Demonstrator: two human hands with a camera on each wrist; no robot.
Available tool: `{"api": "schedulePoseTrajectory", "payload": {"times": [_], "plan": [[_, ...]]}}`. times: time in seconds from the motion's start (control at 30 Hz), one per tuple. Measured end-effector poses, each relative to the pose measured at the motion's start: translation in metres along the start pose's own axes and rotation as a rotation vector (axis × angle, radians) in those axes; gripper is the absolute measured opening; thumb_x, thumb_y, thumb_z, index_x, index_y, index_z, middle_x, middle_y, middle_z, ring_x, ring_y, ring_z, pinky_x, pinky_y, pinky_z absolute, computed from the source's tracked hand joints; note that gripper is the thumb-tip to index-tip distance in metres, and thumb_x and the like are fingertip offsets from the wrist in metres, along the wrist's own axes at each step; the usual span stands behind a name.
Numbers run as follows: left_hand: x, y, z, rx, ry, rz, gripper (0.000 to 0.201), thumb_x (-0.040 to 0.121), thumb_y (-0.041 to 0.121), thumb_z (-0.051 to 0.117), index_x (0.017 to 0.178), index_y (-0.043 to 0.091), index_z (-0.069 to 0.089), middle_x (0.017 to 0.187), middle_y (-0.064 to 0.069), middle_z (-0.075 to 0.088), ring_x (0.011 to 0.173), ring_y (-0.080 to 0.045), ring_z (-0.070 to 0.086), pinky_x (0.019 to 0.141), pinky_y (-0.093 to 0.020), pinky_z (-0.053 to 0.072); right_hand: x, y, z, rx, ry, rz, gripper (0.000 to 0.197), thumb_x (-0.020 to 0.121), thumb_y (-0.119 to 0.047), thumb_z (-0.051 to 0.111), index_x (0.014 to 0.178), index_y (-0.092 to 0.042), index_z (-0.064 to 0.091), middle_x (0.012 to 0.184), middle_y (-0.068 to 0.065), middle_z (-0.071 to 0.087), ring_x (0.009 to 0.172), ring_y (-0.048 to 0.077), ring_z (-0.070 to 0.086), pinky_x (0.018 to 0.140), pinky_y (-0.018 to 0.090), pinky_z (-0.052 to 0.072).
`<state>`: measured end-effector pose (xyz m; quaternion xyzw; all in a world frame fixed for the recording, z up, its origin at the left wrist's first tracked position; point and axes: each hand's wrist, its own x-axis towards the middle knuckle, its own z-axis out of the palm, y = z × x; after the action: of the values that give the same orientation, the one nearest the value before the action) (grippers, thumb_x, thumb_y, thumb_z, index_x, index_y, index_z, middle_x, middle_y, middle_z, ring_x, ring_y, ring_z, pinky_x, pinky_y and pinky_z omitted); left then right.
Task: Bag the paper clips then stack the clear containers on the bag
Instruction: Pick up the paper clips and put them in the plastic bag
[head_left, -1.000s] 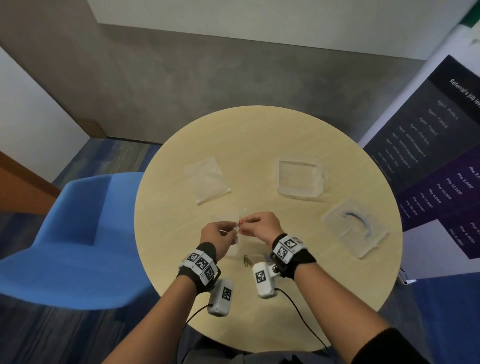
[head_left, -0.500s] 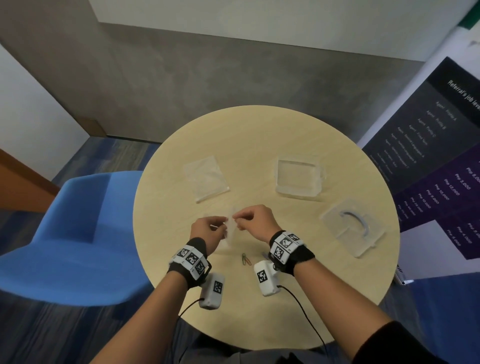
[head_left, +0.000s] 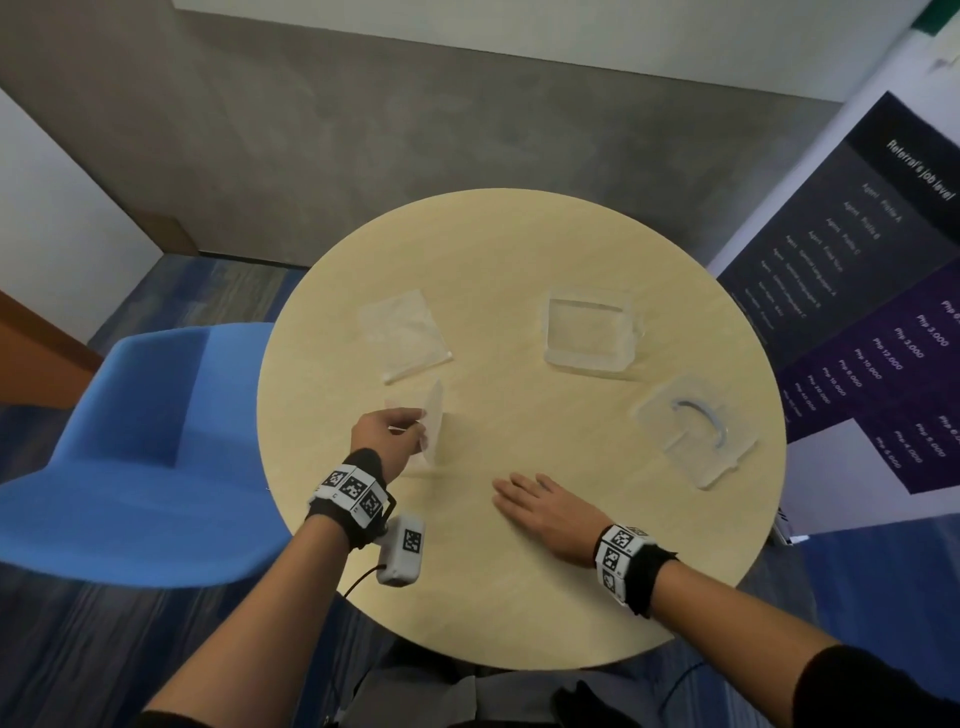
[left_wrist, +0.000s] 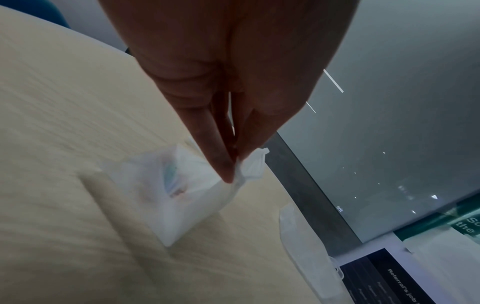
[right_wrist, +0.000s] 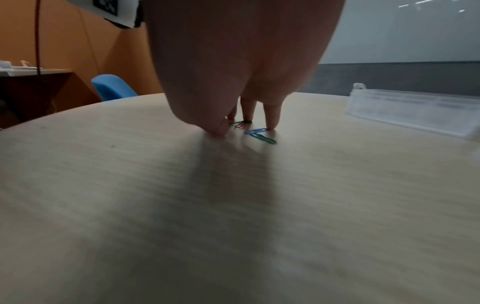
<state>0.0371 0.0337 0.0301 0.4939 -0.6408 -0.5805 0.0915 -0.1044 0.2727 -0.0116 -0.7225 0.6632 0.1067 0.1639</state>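
My left hand (head_left: 420, 430) pinches the top edge of a small clear bag (head_left: 434, 422), which hangs with its bottom on the table; the left wrist view shows the left hand (left_wrist: 232, 174) gripping the bag (left_wrist: 176, 193), with faint colour inside it. My right hand (head_left: 506, 493) lies open on the table, fingers straight. In the right wrist view the right hand's fingertips (right_wrist: 270, 123) touch down among loose paper clips: a blue one (right_wrist: 255, 131), a green one (right_wrist: 269, 140) and a red one (right_wrist: 238, 125). Two clear containers sit at the right: one (head_left: 589, 332) farther, one (head_left: 693, 428) nearer.
A second flat clear bag (head_left: 405, 335) lies beyond my left hand. The round wooden table (head_left: 519, 249) has a blue chair (head_left: 145, 447) at its left and a dark poster (head_left: 872, 291) at its right. The nearer container (right_wrist: 410, 111) stands right of my right hand.
My right hand let go of the bag and dropped to the table onto the loose clips. My left hand carried the bag leftward and away, holding it alone.
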Motion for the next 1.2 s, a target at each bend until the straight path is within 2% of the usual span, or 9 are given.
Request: {"api": "schedulePoseTrajectory", "payload": {"times": [0.23, 0.33, 0.43, 0.53, 0.6, 0.93, 1.03, 1.13, 1.2], "plan": [[-0.007, -0.003, 0.010, 0.021, -0.044, 0.005, 0.023, 0.083, 0.011, 0.063, 0.103, 0.015, 0.074, 0.083, -0.008, 0.077, 0.082, -0.025, 0.075, 0.092, -0.040, 0.056, -0.022, 0.012, 0.018, 0.163, 0.115, 0.068, 0.068, 0.069, 0.014, 0.067, 0.133, -0.003, 0.049, 0.138, 0.023, 0.053, 0.124, 0.036, 0.055, 0.098, 0.044, 0.051], [-0.010, 0.003, 0.012, 0.027, -0.050, 0.015, 0.023, 0.084, 0.010, 0.062, 0.103, 0.015, 0.074, 0.083, -0.008, 0.076, 0.081, -0.025, 0.075, 0.091, -0.038, 0.056, -0.025, 0.010, 0.012, 0.185, 0.126, 0.174, 0.046, 0.098, -0.006, 0.047, 0.143, -0.006, 0.038, 0.151, 0.015, 0.038, 0.137, 0.027, 0.040, 0.110, 0.035, 0.036], [-0.012, 0.006, 0.012, 0.042, -0.046, 0.024, 0.024, 0.084, 0.009, 0.062, 0.104, 0.015, 0.074, 0.084, -0.007, 0.076, 0.082, -0.024, 0.074, 0.090, -0.037, 0.057, -0.026, 0.014, 0.015, 0.200, 0.090, 0.268, 0.043, 0.103, -0.028, 0.039, 0.143, -0.012, 0.041, 0.146, 0.007, 0.043, 0.131, 0.022, 0.046, 0.107, 0.032, 0.036], [-0.014, 0.007, 0.012, 0.056, -0.042, 0.020, 0.025, 0.084, 0.009, 0.062, 0.105, 0.014, 0.074, 0.082, -0.006, 0.075, 0.080, -0.023, 0.075, 0.088, -0.035, 0.057, -0.028, 0.018, 0.018, 0.190, 0.100, 0.216, 0.029, 0.089, -0.006, 0.061, 0.117, -0.003, 0.062, 0.124, 0.018, 0.061, 0.108, 0.033, 0.061, 0.083, 0.038, 0.057], [-0.015, 0.007, 0.013, 0.064, -0.045, 0.016, 0.025, 0.083, 0.010, 0.062, 0.104, 0.015, 0.074, 0.083, -0.006, 0.076, 0.081, -0.023, 0.074, 0.088, -0.036, 0.057, -0.026, 0.022, 0.019, 0.160, 0.084, 0.186, 0.027, 0.071, -0.001, 0.075, 0.097, -0.005, 0.068, 0.104, 0.015, 0.069, 0.090, 0.031, 0.067, 0.065, 0.030, 0.059], [-0.020, 0.013, 0.022, 0.092, -0.070, 0.017, 0.024, 0.085, 0.008, 0.061, 0.104, 0.015, 0.074, 0.080, -0.004, 0.075, 0.080, -0.022, 0.075, 0.090, -0.036, 0.056, 0.013, 0.022, -0.026, 0.056, -0.050, 0.246, 0.016, 0.087, 0.007, 0.051, 0.098, 0.003, 0.061, 0.099, 0.022, 0.064, 0.094, 0.037, 0.061, 0.075, 0.043, 0.049], [-0.021, 0.014, 0.026, 0.107, -0.082, 0.026, 0.023, 0.085, 0.008, 0.060, 0.102, 0.017, 0.074, 0.078, -0.003, 0.075, 0.080, -0.023, 0.075, 0.090, -0.037, 0.056, 0.016, 0.041, -0.038, 0.306, 0.035, 0.464, 0.017, 0.086, 0.001, 0.057, 0.099, -0.001, 0.067, 0.101, 0.019, 0.069, 0.094, 0.033, 0.064, 0.081, 0.037, 0.050], [-0.018, 0.013, 0.027, 0.103, -0.080, 0.027, 0.023, 0.085, 0.009, 0.061, 0.101, 0.018, 0.074, 0.082, -0.004, 0.076, 0.080, -0.022, 0.075, 0.089, -0.038, 0.057, 0.003, 0.070, -0.034, 0.834, 0.286, 0.748, 0.016, 0.081, -0.009, 0.070, 0.095, -0.010, 0.077, 0.092, 0.011, 0.076, 0.077, 0.019, 0.068, 0.078, 0.027, 0.055], [-0.017, 0.012, 0.027, 0.108, -0.076, 0.030, 0.022, 0.084, 0.010, 0.062, 0.101, 0.018, 0.074, 0.083, -0.004, 0.076, 0.081, -0.022, 0.074, 0.089, -0.038, 0.057, -0.011, 0.081, -0.026, 1.197, 0.293, 0.818, 0.009, 0.083, -0.011, 0.072, 0.090, -0.012, 0.078, 0.090, 0.014, 0.077, 0.073, 0.020, 0.070, 0.079, 0.030, 0.058]]}}
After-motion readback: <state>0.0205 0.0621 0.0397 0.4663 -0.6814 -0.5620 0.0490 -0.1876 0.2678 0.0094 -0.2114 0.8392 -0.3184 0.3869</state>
